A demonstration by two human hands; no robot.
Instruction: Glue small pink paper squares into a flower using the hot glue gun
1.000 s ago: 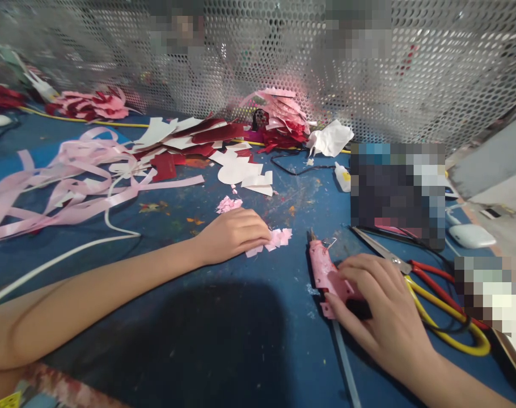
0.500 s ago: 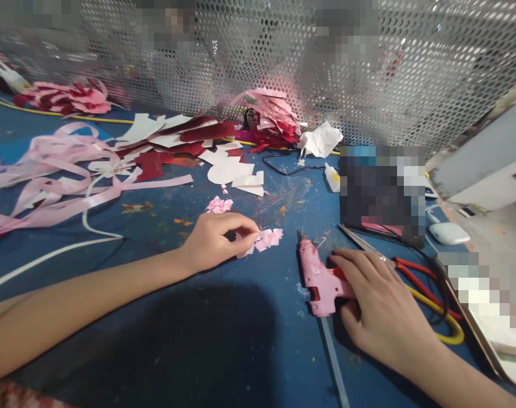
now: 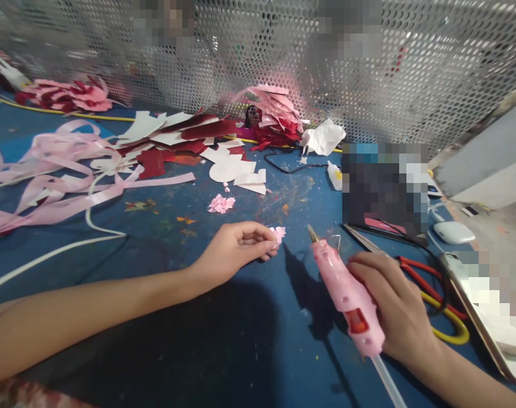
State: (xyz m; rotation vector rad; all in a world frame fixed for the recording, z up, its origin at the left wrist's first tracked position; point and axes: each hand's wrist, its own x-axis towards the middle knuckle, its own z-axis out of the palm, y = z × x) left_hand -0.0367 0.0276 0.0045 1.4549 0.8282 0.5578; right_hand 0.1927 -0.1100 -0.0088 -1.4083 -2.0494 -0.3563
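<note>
My right hand (image 3: 396, 300) is wrapped round the handle of a pink hot glue gun (image 3: 341, 289), lifted off the blue table. Its nozzle points up and left, and a translucent glue stick (image 3: 388, 377) sticks out of its back end. My left hand (image 3: 241, 249) is low over the table with thumb and fingertips pinched on a small ruffled pink ribbon piece (image 3: 278, 234). Most of that piece is hidden by the fingers. Just beyond this hand lies a small heap of pink ribbon bits (image 3: 221, 203).
Scissors with red and yellow handles (image 3: 451, 326) lie right of my right hand, near a dark pixelated object (image 3: 383, 192). Pink ribbon (image 3: 49, 170) and a white cable (image 3: 100, 230) spread on the left. Paper scraps (image 3: 230, 167) lie before a perforated metal panel (image 3: 266, 51).
My right hand has raised the glue gun off the table and tilted it, nozzle up-left. My left hand has shifted right, covering more of the pink piece.
</note>
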